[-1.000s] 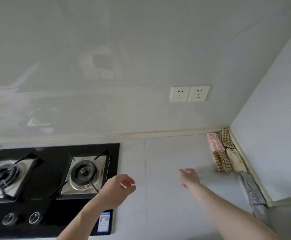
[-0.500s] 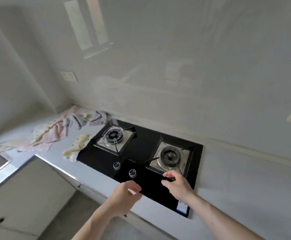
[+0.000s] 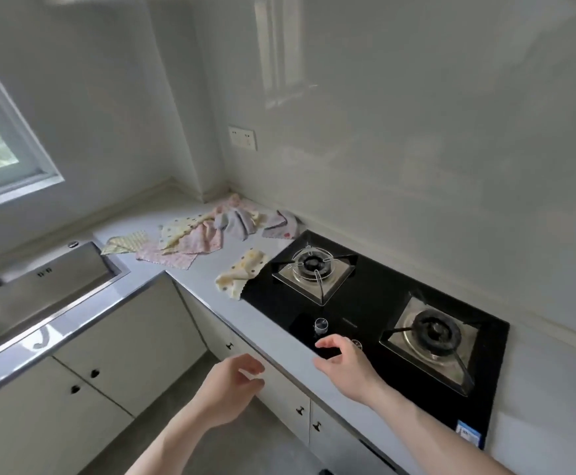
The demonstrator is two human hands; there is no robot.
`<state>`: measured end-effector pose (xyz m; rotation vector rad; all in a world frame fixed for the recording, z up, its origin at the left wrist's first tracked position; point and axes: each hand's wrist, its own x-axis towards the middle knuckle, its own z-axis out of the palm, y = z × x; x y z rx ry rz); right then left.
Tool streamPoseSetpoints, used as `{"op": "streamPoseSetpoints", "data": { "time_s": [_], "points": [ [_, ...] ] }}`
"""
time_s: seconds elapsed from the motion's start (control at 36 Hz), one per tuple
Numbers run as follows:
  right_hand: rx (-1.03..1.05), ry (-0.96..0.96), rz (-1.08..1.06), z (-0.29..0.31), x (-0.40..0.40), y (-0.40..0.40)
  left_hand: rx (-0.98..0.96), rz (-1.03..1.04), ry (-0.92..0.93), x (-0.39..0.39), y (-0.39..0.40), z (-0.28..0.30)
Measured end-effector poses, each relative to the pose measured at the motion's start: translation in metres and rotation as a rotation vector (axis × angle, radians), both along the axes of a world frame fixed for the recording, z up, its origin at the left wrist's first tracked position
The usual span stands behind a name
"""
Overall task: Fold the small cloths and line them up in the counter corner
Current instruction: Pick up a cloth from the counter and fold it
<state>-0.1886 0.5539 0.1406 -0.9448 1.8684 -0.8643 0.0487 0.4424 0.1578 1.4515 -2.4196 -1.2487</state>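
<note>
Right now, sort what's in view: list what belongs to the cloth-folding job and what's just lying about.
Belongs to the job:
- pile of unfolded cloths in the far counter corner
- yellow spotted cloth lying apart, overlapping the hob's edge
- left hand and right hand, both holding nothing

Just there:
- gas hob
- sink
- wall socket
- cabinet doors

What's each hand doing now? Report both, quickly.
Left hand: open, fingers loosely curled, holding nothing.
Right hand: open, fingers relaxed, holding nothing.
</note>
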Motion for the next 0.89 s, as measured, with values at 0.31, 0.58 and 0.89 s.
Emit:
{"op": "streamPoseSetpoints", "data": {
  "time_s": [0.31,0.58,0.89],
  "points": [
    [-0.015,0.038,0.085,-0.009,0.009,-0.127,-0.040,0.100,-0.029,0.034,-0.102,0.000],
    [-0.019,0.023,0.119,-0.045,0.011,-0.249,-0.106,0.186,-0.109,0.064,-0.215,0.011],
    [0.014,0.031,0.063,-0.064,0.005,-0.293,-0.011,0.050,-0.187,0.025,-0.279,-0.023]
  ]
}}
